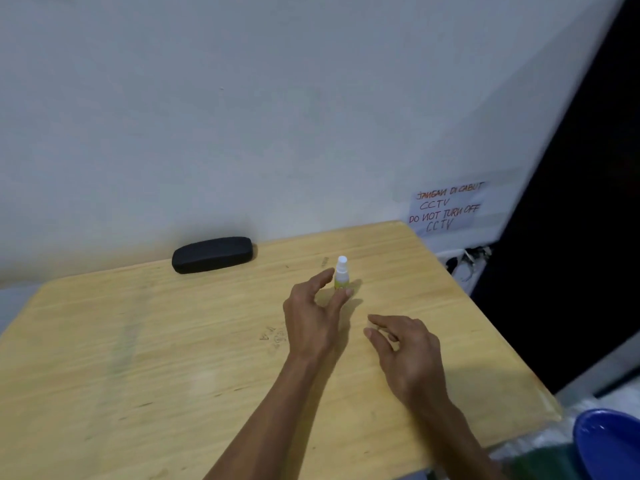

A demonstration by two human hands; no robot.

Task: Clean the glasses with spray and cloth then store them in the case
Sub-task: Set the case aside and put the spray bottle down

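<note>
Wood grain runs across the pale table [138,358], which fills the lower part of the view and meets a plain white wall [242,98] at its far edge. At the left of the far edge lies a black glasses case [213,254], closed, long side along the wall, just beside it and well apart from both hands.

Further right, near the middle of the table, a small spray bottle [340,277] stands upright, with a white cap and a yellowish label. The left hand [313,313] reaches to it with thumb and fingers spread in a loose curl. One fingertip lies at the foot of the bottle and another is beside its left side; whether they press on it I cannot tell, and the hand is not closed around it.

To the right and nearer the camera, the right hand [405,351] hovers low over the table, fingers half curled and parted, holding nothing.

On the wall past the table's right corner hangs a paper sign [445,211] handwritten in red. A blue bowl [609,441] shows at the lower right corner.
</note>
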